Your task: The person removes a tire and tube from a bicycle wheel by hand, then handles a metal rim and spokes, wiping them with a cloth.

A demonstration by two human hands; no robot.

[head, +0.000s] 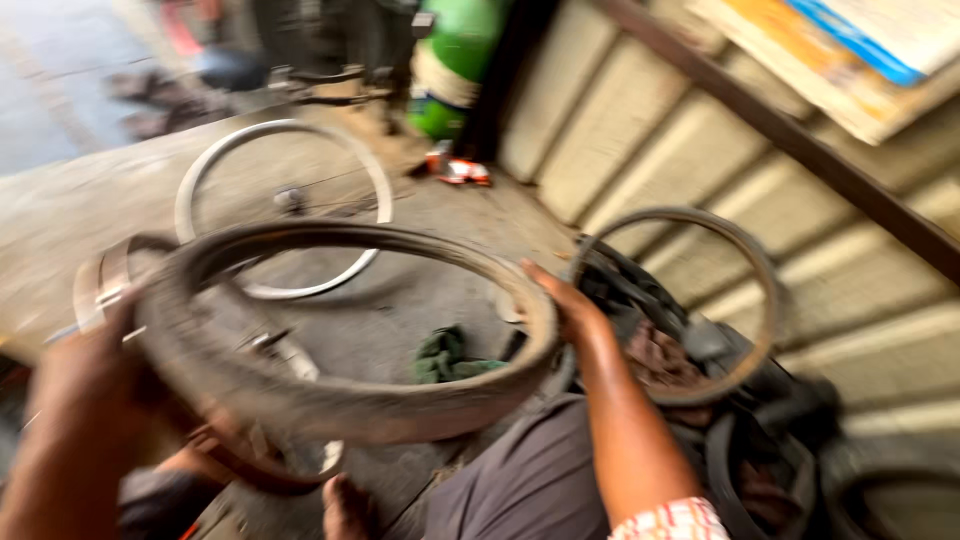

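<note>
Both hands gripped one worn bicycle tyre: the left hand was wrapped around its left edge, fingers mostly hidden behind the rubber, and the right hand curled over its right edge with the fingertips on the inner side. The tyre hung between them, lying nearly flat and tilted slightly, its wide axis running left to right across the person's lap, so each hand sat at an opposite end and neither was nearer than the other. Below and beyond it, a bare metal wheel rim lay flat on the dusty concrete floor, well apart from the tyre. A green rag lay on the floor under the hoop. To the right, a second tyre leaned on a heap of dark rubber against a corrugated wall. Motion blur softened everything.
</note>
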